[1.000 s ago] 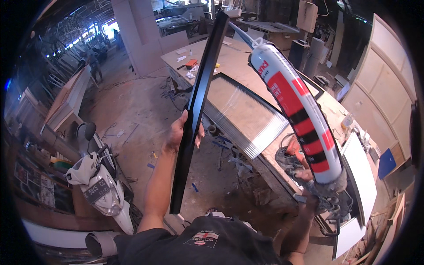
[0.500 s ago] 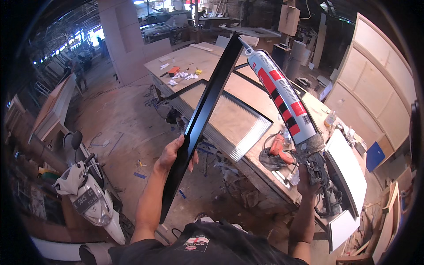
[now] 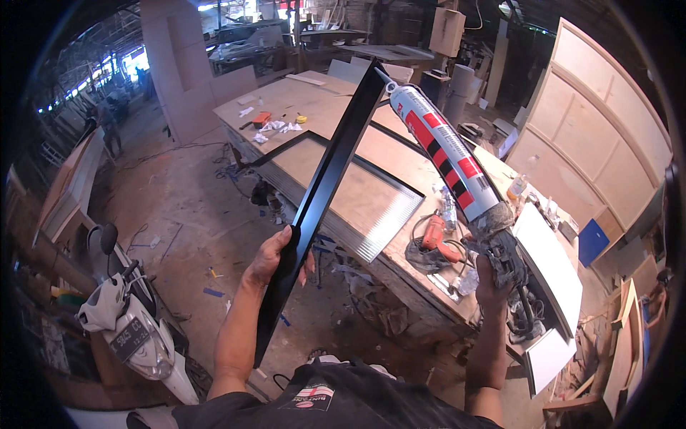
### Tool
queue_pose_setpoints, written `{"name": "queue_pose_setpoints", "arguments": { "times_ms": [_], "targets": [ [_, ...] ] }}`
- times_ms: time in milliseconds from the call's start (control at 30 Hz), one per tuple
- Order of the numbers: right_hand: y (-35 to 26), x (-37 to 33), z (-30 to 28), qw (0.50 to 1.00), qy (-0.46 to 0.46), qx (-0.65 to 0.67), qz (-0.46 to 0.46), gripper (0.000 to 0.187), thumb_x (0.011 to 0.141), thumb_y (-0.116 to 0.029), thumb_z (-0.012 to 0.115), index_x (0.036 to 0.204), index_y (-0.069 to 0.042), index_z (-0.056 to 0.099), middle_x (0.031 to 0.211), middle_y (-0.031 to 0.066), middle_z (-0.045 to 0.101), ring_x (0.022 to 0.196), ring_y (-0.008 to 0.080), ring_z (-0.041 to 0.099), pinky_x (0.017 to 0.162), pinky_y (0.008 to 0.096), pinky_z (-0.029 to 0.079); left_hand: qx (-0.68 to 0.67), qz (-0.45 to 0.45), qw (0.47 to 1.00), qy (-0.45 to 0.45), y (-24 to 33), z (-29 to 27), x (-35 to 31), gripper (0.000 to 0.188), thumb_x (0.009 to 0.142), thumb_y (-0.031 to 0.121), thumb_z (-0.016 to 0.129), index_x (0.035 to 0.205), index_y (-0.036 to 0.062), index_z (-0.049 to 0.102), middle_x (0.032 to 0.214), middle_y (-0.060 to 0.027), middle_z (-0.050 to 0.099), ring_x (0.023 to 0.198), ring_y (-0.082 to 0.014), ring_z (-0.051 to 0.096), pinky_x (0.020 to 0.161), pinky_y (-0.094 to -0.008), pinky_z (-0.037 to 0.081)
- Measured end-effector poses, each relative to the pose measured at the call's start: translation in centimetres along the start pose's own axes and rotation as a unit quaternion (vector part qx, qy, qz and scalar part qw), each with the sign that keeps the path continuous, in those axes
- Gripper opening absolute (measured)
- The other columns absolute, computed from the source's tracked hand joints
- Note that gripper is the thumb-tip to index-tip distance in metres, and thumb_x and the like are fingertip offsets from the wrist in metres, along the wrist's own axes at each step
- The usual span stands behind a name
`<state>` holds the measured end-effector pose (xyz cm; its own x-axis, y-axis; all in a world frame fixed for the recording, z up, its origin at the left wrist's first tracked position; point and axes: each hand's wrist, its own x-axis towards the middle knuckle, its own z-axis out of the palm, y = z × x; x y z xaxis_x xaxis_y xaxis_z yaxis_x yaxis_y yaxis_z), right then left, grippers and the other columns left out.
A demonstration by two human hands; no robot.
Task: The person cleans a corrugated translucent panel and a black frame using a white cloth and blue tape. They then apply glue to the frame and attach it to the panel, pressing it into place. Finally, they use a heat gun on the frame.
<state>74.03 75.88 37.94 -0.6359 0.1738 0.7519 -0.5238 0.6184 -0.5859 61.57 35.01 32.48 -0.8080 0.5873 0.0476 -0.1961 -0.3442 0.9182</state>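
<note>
My left hand (image 3: pixel 274 259) is wrapped round a long black channel-shaped profile (image 3: pixel 326 191), held aslant with its top leaning right. In my right hand (image 3: pixel 491 287) is a caulking gun (image 3: pixel 509 266) loaded with a white, red and black sealant cartridge (image 3: pixel 444 154). The cartridge points up and left, and its nozzle (image 3: pixel 383 76) meets the profile's upper end; whether the tip is inside the channel I cannot tell. The gun's trigger and most of my right fingers are hidden.
Ahead stands a large workbench (image 3: pixel 325 101) bearing a black-framed ribbed panel (image 3: pixel 371 222), an orange power drill (image 3: pixel 437 239), white scraps and a plastic bottle (image 3: pixel 517 187). White panels (image 3: pixel 549 268) lie at the right. A white motorbike (image 3: pixel 136 329) is at the left. A person (image 3: pixel 108 129) stands far left.
The surroundings have shifted left in view as my head turned slightly right. Both hands keep their hold, and the nozzle stays at the profile's upper end.
</note>
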Motion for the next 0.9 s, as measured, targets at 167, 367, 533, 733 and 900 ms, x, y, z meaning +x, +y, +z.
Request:
{"name": "queue_pose_setpoints", "arguments": {
  "times_ms": [167,367,533,733,900],
  "targets": [
    [2.3,-1.3,-0.5,0.996,0.036,-0.075,-0.015,0.034,0.081,-0.011,0.072,0.111,0.002,0.063,0.094,0.0114,0.069,0.084,0.0228,0.066,0.075,0.034,0.051,0.0,0.002,1.0,-0.014,-0.1,-0.1,0.2,0.054,0.106,0.05,0.034,0.113,0.0005,0.053,0.077,-0.0239,0.065,0.053,-0.0281,0.066,0.048,-0.0324,0.056],
    [0.9,0.0,-1.8,0.998,0.007,-0.062,-0.008,0.03,0.08,-0.008,0.07,0.107,0.003,0.064,0.091,0.0114,0.068,0.081,0.0237,0.067,0.073,0.0332,0.051,-0.009,-0.012,0.999,-0.033,-0.4,-0.6,0.1,0.055,0.106,0.05,0.033,0.11,-0.0001,0.054,0.072,-0.0226,0.064,0.048,-0.0248,0.062,0.046,-0.031,0.053],
    [-2.1,2.0,-2.9,0.999,-0.038,-0.008,0.002,0.025,0.079,-0.009,0.067,0.101,0.003,0.065,0.089,0.0104,0.068,0.079,0.0213,0.066,0.072,0.0323,0.051,-0.046,-0.028,0.998,-0.036,-1.1,-0.9,0.0,0.056,0.106,0.05,0.033,0.104,-0.0007,0.057,0.068,-0.0209,0.062,0.045,-0.0222,0.058,0.044,-0.0301,0.05],
    [-4.4,3.4,-3.6,0.994,-0.075,-0.066,-0.033,0.019,0.075,-0.007,0.065,0.091,0.003,0.067,0.084,0.0094,0.069,0.075,0.0195,0.067,0.07,0.0313,0.053,-0.068,-0.032,0.996,-0.043,-1.8,-1.0,0.3,0.058,0.105,0.052,0.034,0.103,-0.0013,0.057,0.067,-0.0206,0.061,0.045,-0.022,0.058,0.043,-0.0301,0.05],
    [-5.2,3.9,-2.9,0.993,-0.063,-0.072,-0.073,0.017,0.072,-0.005,0.066,0.088,0.003,0.065,0.078,0.0097,0.065,0.067,0.0217,0.063,0.063,0.0321,0.049,-0.067,-0.035,0.997,-0.032,-2.3,-1.0,0.6,0.06,0.104,0.054,0.035,0.098,-0.0021,0.057,0.067,-0.0203,0.061,0.044,-0.022,0.057,0.042,-0.03,0.049]
  ]
}}
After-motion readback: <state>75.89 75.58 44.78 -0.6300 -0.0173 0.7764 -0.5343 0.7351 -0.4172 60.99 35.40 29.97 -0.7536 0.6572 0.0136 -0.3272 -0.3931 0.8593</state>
